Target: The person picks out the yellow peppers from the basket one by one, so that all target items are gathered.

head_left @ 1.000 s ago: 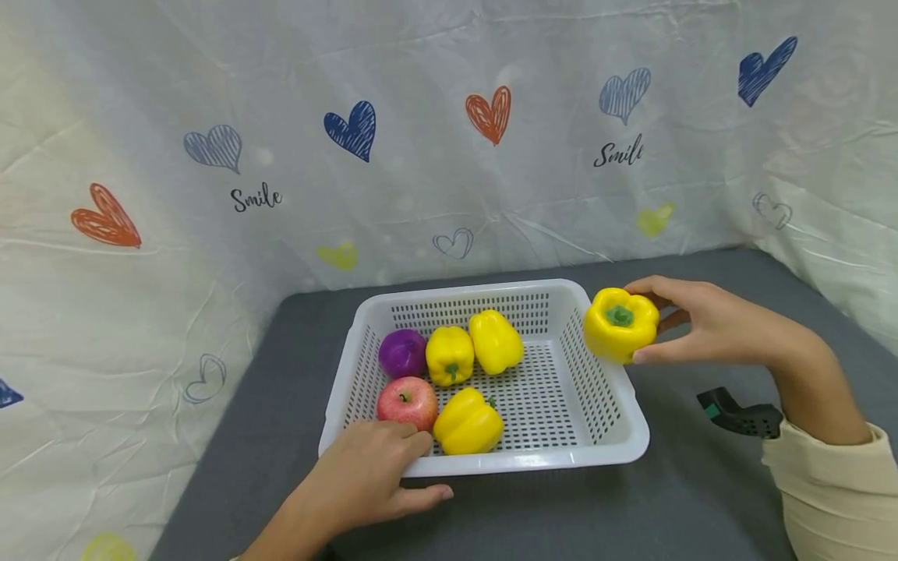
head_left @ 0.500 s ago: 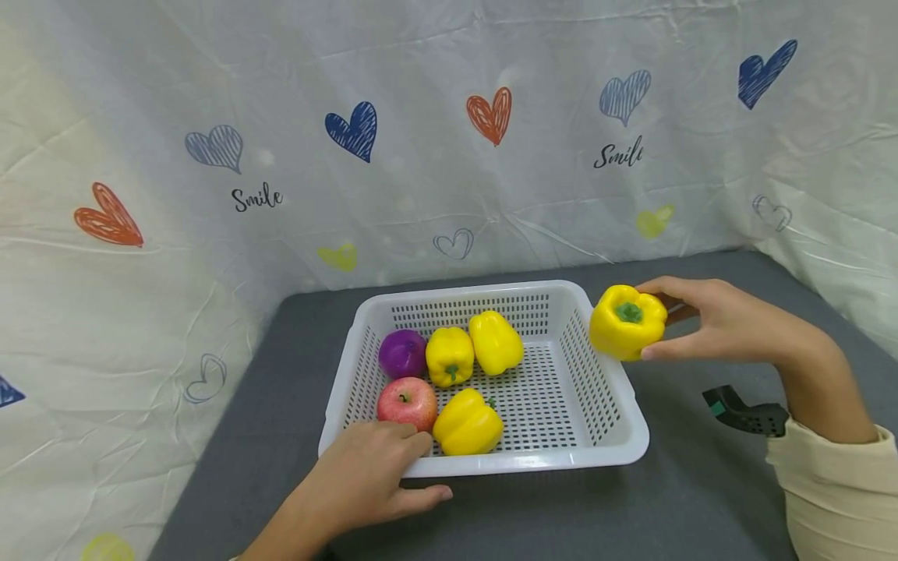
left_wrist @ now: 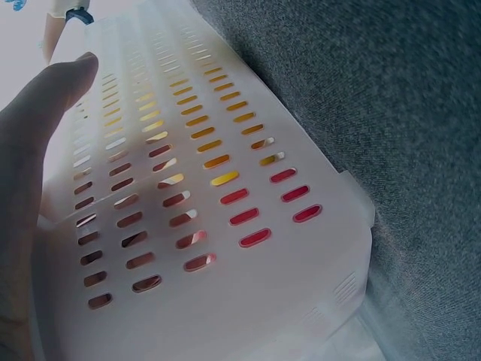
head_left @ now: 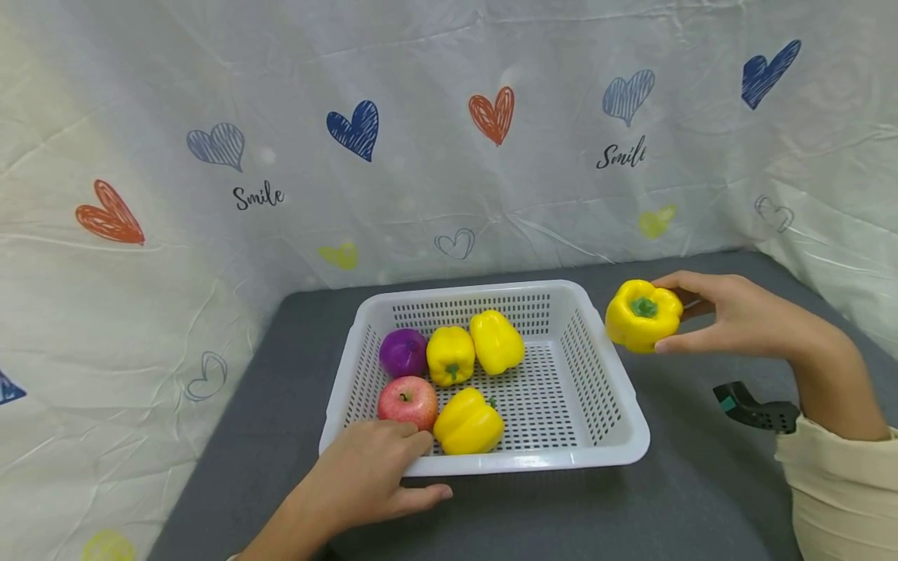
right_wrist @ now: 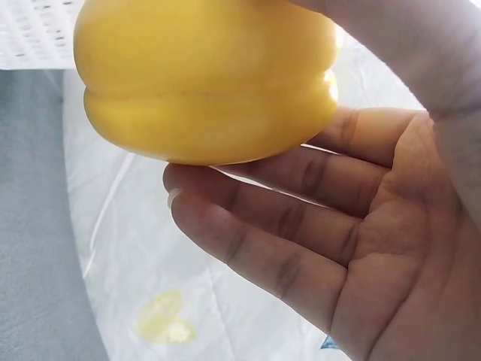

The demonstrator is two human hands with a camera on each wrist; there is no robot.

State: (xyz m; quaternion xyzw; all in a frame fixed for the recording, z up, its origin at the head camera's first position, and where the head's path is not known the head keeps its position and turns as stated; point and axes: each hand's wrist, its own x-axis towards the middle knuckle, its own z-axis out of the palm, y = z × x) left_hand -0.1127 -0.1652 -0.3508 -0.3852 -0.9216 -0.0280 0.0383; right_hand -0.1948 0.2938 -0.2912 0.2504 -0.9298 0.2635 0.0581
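Right hand (head_left: 730,315) pinches a yellow bell pepper (head_left: 641,315), thumb on one side, fingers on the other. Pepper is in the air just beyond the basket's right rim, green stem facing the head camera. Glossy, waxy-looking skin, blocky lobed body; right wrist view shows a smooth surface with one deep groove running across it, and the lower fingers stretched out fairly straight beneath.

Left hand (head_left: 375,467) hooks over the near rim of the white basket (head_left: 526,460), fingers over the edge by the apple, thumb extended outside. Fingertips are hidden, so can't tell how hard they press. Basket is rigid, looks like plastic: rounded-corner rectangle, smooth lip, walls and floor perforated with short rounded slots.

Contents sit toward the left: round, shiny purple item (head_left: 403,353); red apple (head_left: 408,401), speckled skin, short stem; three more yellow peppers, one with its stem toward the near side (head_left: 450,354), one tapered at the back (head_left: 496,341), one on its side at the near wall (head_left: 468,422).

Basket stands on matte, woven-looking grey cloth (head_left: 561,514). Behind: wrinkled, slightly shiny white sheet (head_left: 421,47) printed with scribbled hearts and "Smile". Right sleeve (head_left: 835,483) is cream, folded fabric.
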